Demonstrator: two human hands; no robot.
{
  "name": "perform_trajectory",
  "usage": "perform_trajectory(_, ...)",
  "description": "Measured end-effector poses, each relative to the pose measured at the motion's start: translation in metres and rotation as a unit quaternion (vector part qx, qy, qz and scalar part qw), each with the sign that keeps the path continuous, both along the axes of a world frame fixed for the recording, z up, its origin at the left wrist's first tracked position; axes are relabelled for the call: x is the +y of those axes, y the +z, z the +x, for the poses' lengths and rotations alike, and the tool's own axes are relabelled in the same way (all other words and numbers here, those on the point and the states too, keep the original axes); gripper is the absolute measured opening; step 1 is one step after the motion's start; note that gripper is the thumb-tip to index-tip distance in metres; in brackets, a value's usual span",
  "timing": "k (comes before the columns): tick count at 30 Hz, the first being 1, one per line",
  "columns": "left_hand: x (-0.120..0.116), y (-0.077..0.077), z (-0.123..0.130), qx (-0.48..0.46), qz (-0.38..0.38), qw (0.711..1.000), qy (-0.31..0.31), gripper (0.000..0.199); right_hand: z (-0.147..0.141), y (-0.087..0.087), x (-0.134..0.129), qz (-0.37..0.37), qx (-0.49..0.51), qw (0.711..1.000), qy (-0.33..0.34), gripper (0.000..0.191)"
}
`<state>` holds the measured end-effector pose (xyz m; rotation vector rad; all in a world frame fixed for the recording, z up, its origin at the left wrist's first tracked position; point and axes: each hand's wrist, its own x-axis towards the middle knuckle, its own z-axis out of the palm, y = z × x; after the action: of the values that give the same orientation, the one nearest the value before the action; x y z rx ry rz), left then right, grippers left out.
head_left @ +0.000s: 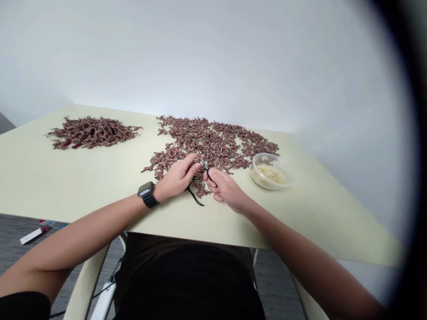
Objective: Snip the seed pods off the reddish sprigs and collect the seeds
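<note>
My right hand is closed around a small dark-handled tool with a metal tip, whose exact kind I cannot make out. Beside it, at the tool's tip, the thumb and fingers of my left hand are pinched together. What they hold is hidden or too small to name. A thin black curved strip hangs out below my left hand over the table. Just behind both hands, many small reddish-brown, shrivelled pieces are spread out, some reaching under the fingers.
A denser heap of similar reddish-brown pieces lies at the left of the pale table. Right of my hands stands a clear round plastic bowl with yellowish bits inside. A white wall rises behind. A white power strip is below the table.
</note>
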<state>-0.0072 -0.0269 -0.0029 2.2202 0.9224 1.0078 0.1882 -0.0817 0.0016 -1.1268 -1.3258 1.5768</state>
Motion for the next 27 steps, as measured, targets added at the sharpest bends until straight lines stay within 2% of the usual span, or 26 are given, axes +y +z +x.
perform_trajectory(5, 0.0022, -0.0008, -0.0015, 0.005, -0.012, 1.0, -0.009, 0.033, 0.0014, -0.0026, 0.001, -0.003, 0.0, 1.0, 0.008, 0.033)
perform_trajectory(16, 0.0003, -0.0001, -0.0012, -0.01, -0.029, 0.999, -0.018, 0.042, 0.0036, -0.0038, 0.0043, 0.017, -0.02, 0.999, -0.018, 0.034)
perform_trajectory(27, -0.0003, -0.001, -0.0002, -0.011, -0.03, 0.999, -0.014, 0.039, 0.0058, -0.0069, 0.0051, 0.076, -0.055, 0.996, -0.006, 0.033)
